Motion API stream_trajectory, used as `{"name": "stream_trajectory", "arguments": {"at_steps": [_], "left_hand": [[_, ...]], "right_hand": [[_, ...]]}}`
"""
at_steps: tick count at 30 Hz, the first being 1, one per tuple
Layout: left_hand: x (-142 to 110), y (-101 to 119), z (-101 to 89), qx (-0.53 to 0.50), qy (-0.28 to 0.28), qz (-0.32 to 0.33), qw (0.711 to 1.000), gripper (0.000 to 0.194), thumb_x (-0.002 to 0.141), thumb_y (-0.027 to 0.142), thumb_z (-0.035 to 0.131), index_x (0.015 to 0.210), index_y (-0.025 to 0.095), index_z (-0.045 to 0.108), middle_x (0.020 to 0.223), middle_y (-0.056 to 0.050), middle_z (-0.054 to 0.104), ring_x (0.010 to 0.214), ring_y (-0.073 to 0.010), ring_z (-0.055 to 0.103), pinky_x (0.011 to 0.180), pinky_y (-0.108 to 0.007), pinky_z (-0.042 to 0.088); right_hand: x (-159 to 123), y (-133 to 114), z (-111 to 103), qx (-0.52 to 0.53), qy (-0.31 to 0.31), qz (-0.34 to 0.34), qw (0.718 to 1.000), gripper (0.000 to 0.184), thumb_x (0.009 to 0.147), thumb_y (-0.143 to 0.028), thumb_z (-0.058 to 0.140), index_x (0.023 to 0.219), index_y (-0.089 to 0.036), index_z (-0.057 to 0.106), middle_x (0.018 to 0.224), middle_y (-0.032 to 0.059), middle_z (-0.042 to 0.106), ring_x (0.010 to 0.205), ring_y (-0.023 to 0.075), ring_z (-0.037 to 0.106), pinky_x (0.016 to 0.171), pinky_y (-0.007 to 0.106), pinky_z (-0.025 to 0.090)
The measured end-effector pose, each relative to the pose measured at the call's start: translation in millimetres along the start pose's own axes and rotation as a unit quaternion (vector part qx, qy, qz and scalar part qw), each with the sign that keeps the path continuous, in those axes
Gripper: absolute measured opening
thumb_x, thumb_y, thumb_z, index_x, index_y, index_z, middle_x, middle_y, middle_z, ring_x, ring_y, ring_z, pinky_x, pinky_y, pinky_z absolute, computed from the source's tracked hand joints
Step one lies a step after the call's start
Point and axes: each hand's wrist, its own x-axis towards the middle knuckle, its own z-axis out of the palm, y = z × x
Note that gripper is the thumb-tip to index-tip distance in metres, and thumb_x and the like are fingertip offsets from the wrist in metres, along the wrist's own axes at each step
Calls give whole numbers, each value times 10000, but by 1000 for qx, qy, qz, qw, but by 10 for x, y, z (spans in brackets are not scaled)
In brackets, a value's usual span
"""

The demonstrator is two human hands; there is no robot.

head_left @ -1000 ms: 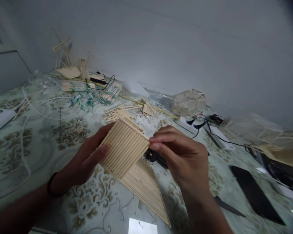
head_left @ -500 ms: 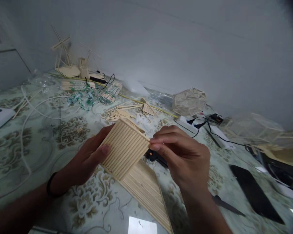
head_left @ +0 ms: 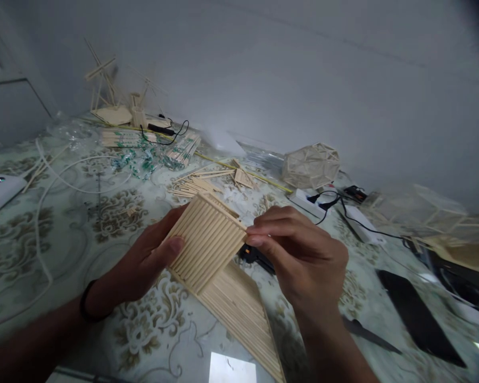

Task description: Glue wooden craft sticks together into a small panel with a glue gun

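Observation:
My left hand (head_left: 143,260) grips a square panel of glued wooden sticks (head_left: 206,240) by its left edge, thumb on the face, holding it tilted above the table. The fingers of my right hand (head_left: 299,255) are pinched on the panel's right corner. Under the panel a second, triangular stick panel (head_left: 241,314) lies flat on the patterned tablecloth (head_left: 120,213). A black tool with an orange spot (head_left: 252,255) lies just behind my right hand, partly hidden.
Loose sticks (head_left: 191,186) and green-wrapped bundles (head_left: 143,159) lie farther back. A stick ball frame (head_left: 310,166), a white power strip with black cables (head_left: 315,205), a dark phone (head_left: 417,319), a knife (head_left: 367,335) and white cord (head_left: 43,186) are around.
Almost nothing differs; both hands keep their hold on the square panel, which has shifted very slightly right and down in the view.

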Motion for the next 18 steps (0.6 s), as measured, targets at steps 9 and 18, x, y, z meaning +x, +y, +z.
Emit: {"name": "stream_trajectory", "arguments": {"at_steps": [9,18], "left_hand": [[-8,-47,24,6,-3,-8,1000,599,1157,553,463,1700,305,516,1631,-76,672,1473,-384,631,1257,-463,516],[-23,-89,36,14,-2,3,1000,565,1176,509,425,1708,335,500,1571,-80,707,1503,-359,611,1271,-466,510]], "right_hand": [[-8,20,-9,-10,0,8,1000,327,912,-15,858,950,-335,911,842,-49,858,756,166,741,737,326,593],[9,47,1,-25,2,2,1000,286,912,-40,864,933,-322,907,838,-35,865,743,177,758,717,337,610]]}}
